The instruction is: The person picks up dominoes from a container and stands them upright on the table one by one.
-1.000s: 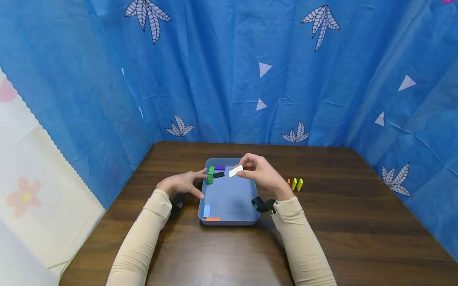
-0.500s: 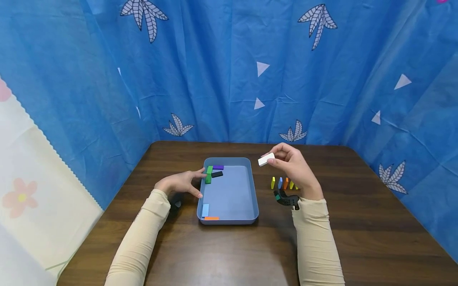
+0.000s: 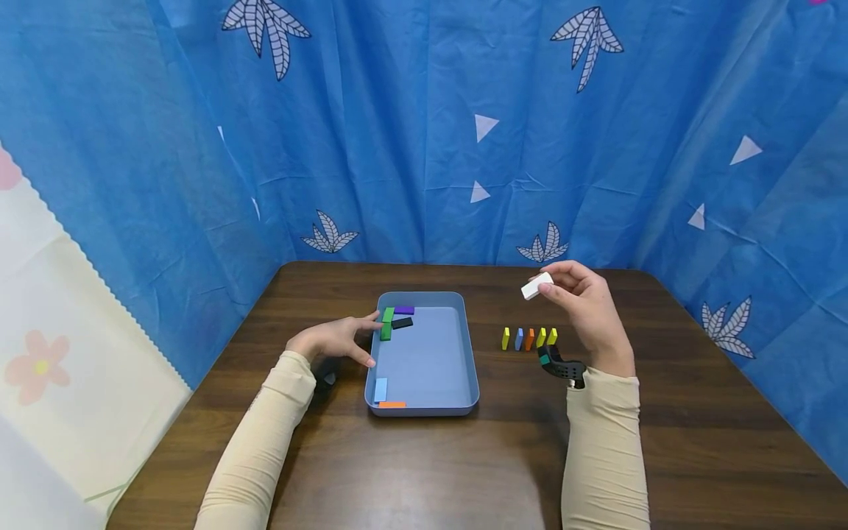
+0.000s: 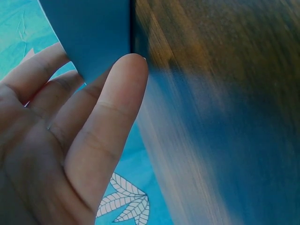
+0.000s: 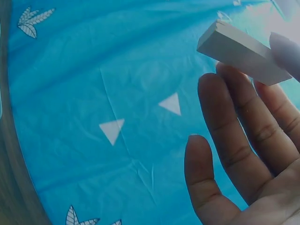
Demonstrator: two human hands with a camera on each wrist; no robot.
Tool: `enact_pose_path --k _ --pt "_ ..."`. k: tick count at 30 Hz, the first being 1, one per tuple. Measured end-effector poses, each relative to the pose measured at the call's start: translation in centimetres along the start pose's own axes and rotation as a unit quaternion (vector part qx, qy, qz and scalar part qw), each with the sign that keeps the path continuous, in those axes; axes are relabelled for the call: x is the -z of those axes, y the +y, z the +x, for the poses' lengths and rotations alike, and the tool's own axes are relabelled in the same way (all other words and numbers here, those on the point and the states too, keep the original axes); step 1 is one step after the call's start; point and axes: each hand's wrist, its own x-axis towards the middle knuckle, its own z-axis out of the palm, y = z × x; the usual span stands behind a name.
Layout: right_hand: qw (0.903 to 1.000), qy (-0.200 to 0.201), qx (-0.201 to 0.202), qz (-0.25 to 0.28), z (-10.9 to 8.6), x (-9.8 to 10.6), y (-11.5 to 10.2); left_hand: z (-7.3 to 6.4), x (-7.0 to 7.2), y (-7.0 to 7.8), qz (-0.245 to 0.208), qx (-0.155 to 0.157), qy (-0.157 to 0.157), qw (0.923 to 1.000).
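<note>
My right hand [image 3: 586,309] pinches a white domino-like block [image 3: 536,285] between thumb and fingers, held up above the table to the right of the tray. In the right wrist view the white block [image 5: 243,52] shows its long face and one end. My left hand [image 3: 338,338] rests at the left rim of a blue-grey tray [image 3: 472,361], its fingers spread and fairly straight. The left wrist view shows the left thumb [image 4: 112,103] against the tray's outer wall [image 4: 93,33]. Inside the tray lie green blocks [image 3: 386,330], a purple block [image 3: 404,311] and a black block [image 3: 402,323].
A light blue block [image 3: 380,390] and an orange block [image 3: 392,404] lie in the tray's near left corner. Right of the tray, several blocks stand in a row: yellow [image 3: 506,338], blue [image 3: 520,339], orange [image 3: 529,339] and more yellow. A blue curtain [image 3: 424,132] hangs behind the wooden table [image 3: 411,471].
My right hand has carried the white block up out of the tray and to the right, past the row of standing blocks. The left hand has stayed at the tray's left rim.
</note>
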Motion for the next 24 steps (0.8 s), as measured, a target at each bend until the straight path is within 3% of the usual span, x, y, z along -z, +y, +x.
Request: enact_pose_path --k 6,12,18,24 --pt "0.9983 0.039 0.023 0.036 -0.6 1.6 0.1 0.1 0.0 -0.3 -0.007 0.004 0.001 1.0" --pt "0.9936 0.102 0.034 0.033 -0.9 3.3 1.0 0.3 0.0 -0.4 -0.016 0.005 0.0 0.9999" --pt "0.9849 0.172 -0.002 0.016 -1.3 4.8 2.6 0.0 0.0 -0.2 -0.014 0.005 0.0 0.9999" --pt "0.979 0.196 -0.052 -0.017 -1.5 6.0 4.0 0.0 -0.1 0.0 -0.02 0.007 0.0 0.9998"
